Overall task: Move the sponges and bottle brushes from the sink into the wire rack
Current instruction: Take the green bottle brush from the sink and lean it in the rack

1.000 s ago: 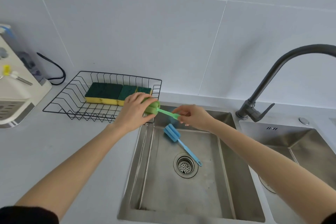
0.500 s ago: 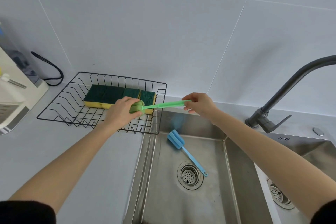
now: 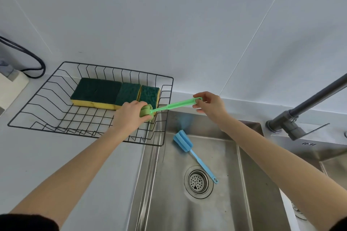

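A green bottle brush spans the right edge of the black wire rack. My left hand grips its sponge head over the rack's right side. My right hand pinches the handle's end above the sink's back rim. Three green-and-yellow sponges lie side by side at the back of the rack. A blue bottle brush lies on the floor of the steel sink, its handle reaching past the drain.
A dark faucet rises at the right, between this sink and a second basin. A black cable and a white appliance sit at the far left on the grey counter. A tiled wall stands behind.
Both hands carried the green brush left and away from the sink, its head now over the rack. The blue brush has not moved.
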Action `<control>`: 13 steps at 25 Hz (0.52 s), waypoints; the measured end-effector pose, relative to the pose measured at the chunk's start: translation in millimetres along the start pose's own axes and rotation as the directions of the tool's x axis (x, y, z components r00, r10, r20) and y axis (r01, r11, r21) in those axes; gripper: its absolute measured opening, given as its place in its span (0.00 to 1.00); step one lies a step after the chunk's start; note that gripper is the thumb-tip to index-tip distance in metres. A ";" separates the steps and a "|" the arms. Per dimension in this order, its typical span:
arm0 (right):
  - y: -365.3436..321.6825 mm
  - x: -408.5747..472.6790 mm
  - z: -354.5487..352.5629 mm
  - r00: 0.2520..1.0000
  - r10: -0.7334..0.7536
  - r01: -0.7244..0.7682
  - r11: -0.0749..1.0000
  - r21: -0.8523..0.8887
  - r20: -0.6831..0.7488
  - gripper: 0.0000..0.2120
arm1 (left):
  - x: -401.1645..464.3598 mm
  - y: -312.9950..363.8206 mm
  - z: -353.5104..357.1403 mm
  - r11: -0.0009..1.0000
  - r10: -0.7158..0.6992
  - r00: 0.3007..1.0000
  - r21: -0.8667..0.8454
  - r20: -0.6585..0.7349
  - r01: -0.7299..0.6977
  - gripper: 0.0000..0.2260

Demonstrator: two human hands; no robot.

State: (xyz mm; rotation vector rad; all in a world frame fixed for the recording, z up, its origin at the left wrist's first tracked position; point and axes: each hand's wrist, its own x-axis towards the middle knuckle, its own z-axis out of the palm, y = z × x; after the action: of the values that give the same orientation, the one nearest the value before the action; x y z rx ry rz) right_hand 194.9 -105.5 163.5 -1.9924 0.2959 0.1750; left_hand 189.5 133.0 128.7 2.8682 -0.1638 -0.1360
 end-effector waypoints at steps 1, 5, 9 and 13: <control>1.3 1.6 1.9 1.000 -0.001 0.001 1.000 0.030 0.002 0.11 | 1.7 -0.2 2.3 1.000 -0.004 1.000 -0.009 -0.004 0.004 0.23; 2.6 2.0 8.4 1.000 -0.021 0.022 0.996 0.087 -0.018 0.09 | 2.4 1.0 4.6 0.999 -0.017 1.000 -0.033 0.005 0.017 0.23; 0.5 -5.3 9.3 0.999 -0.020 0.021 0.999 0.027 -0.029 0.13 | -1.0 3.9 1.0 0.999 -0.031 0.998 -0.035 0.049 0.033 0.26; -3.8 -20.4 -3.2 1.000 -0.028 0.027 0.991 -0.128 -0.005 0.20 | -8.1 9.4 -14.1 0.999 -0.042 0.996 -0.011 0.078 0.043 0.29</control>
State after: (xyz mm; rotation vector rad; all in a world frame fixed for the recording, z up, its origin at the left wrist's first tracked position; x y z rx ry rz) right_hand 176.5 -104.2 173.3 -2.1233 0.2676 0.1734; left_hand 182.1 128.6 145.4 2.8568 -0.1163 -0.2562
